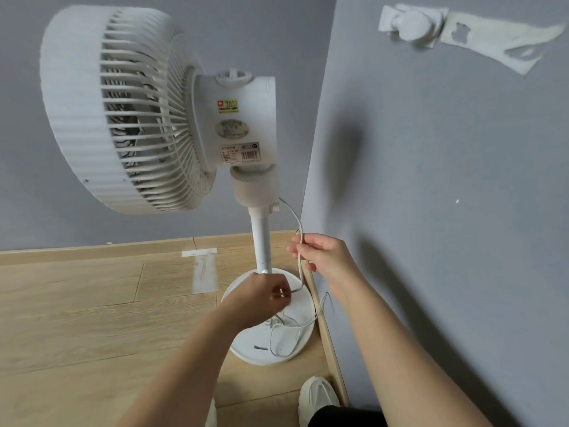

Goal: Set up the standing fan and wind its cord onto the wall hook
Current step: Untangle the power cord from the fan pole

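my left hand [264, 298] and right hand [321, 257] each pinch the cord [300, 228] by the fan [240, 118] pole, lower centre; hook [409, 23] upper right.

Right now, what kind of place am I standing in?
Most likely a corner of a room in a home: grey painted walls meet a wood-plank floor, a white standing fan stands there, and a stick-on wall hook is mounted on the right-hand wall.

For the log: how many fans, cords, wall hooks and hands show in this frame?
1 fan
1 cord
1 wall hook
2 hands: left hand, right hand
Total: 5
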A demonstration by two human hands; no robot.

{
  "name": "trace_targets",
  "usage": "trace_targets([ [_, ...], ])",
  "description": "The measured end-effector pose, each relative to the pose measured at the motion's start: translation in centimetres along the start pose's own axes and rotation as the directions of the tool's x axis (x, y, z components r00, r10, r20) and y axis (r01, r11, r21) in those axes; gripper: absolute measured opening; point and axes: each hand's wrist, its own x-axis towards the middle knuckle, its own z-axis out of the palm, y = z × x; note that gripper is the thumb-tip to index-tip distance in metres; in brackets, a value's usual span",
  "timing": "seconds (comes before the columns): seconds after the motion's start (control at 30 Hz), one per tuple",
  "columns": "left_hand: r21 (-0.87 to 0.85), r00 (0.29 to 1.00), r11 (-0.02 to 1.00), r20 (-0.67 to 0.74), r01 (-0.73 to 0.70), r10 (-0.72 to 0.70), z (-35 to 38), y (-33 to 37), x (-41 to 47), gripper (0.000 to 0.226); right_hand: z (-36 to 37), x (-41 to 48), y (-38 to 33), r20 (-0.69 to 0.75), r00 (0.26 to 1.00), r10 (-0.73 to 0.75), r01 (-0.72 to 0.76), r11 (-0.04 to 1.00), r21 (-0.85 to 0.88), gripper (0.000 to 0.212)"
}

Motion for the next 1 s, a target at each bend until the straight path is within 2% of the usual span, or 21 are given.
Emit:
trace_targets([
  [0.07, -0.048, 0.999, 0.998, 0.039, -0.030, 0.032, -0.3, 1.3, -0.5, 0.008, 0.0, -0.2, -0.1, -0.019, 1.000, -0.015, 0.015, 1.000, -0.025, 0.018],
  [0.17, -0.044, 1.000, 0.999, 0.006, -0.028, 0.029, -0.6, 2.0, -1.0, 0.023, 0.3, -0.2, -0.3, -0.054, 0.997, -0.058, 0.059, 0.998, 0.014, 0.016],
  [0.33, -0.049, 0.988, 0.988, -0.026, 0.149, -0.150, -1.5, 0.4, -1.5, 0.030, 0.5, 0.1, -0.4, -0.124, 0.987, -0.099, 0.107, 0.992, 0.062, 0.008],
  [0.53, 0.053, 0.971, 0.972, -0.075, 0.231, -0.227, -0.5, -2.6, -1.6, 0.032, 0.2, 0.7, -0.7, -0.202, 0.971, -0.125, 0.131, 0.991, 0.016, 0.013],
  [0.67, 0.025, 0.941, 0.943, -0.080, 0.332, -0.329, 0.1, -4.7, -1.9, 0.032, 0.2, 0.9, -1.2, -0.234, 0.960, -0.154, 0.167, 0.985, 0.037, 0.016],
  [0.8, -0.150, 0.934, 0.933, -0.093, 0.328, -0.344, -0.4, -4.0, -1.5, 0.031, 0.2, 0.7, -1.6, -0.184, 0.974, -0.128, 0.156, 0.977, 0.146, 0.014],
  [0.9, -0.094, 0.959, 0.955, 0.037, 0.282, -0.280, -1.0, -2.5, -1.6, 0.032, 0.3, 0.5, -2.0, -0.079, 0.991, -0.108, 0.127, 0.948, 0.293, 0.014],
  [1.0, -0.041, 0.964, 0.967, 0.100, 0.253, -0.248, -1.0, -1.1, -1.6, 0.035, 0.2, 0.1, -2.7, -0.060, 0.992, -0.112, 0.125, 0.942, 0.313, 0.017],
])
